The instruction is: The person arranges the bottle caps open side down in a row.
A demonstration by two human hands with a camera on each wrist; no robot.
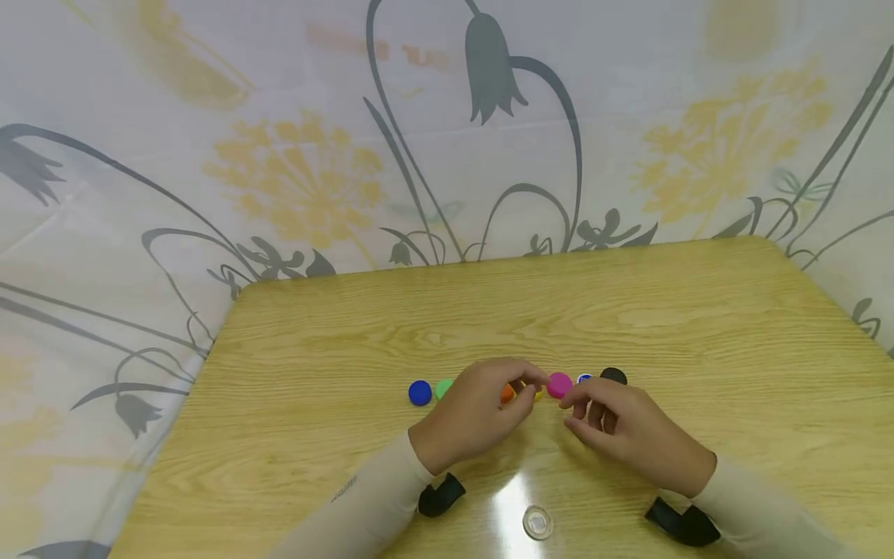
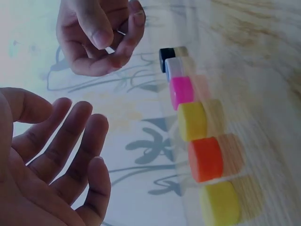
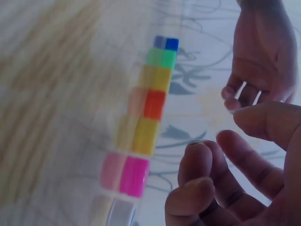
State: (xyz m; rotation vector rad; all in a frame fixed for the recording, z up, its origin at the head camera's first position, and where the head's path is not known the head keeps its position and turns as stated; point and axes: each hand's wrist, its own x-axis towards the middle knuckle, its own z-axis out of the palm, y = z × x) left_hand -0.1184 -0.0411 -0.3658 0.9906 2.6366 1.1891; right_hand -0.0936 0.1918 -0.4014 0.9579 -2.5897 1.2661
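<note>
A row of small round caps runs across the wooden table: blue point(image 1: 420, 393), green point(image 1: 444, 388), yellow point(image 2: 220, 203), orange point(image 2: 205, 159), another yellow point(image 2: 192, 121), pink point(image 1: 559, 385), white-and-blue point(image 1: 584, 378) and black point(image 1: 613, 376). My left hand point(image 1: 482, 411) hovers over the left and middle part of the row, partly hiding several caps in the head view. On the near side of the pink and white caps is my right hand point(image 1: 632, 427). Both hands have loosely bent fingers, and neither holds anything. The wrist views show them apart from the caps.
A small round clear disc point(image 1: 538, 522) lies near the table's front, beside a bright light reflection. Black wrist-camera pieces point(image 1: 441, 495) hang under both sleeves. A flower-printed curtain point(image 1: 447, 140) closes off the back and sides of the wooden table point(image 1: 314, 334).
</note>
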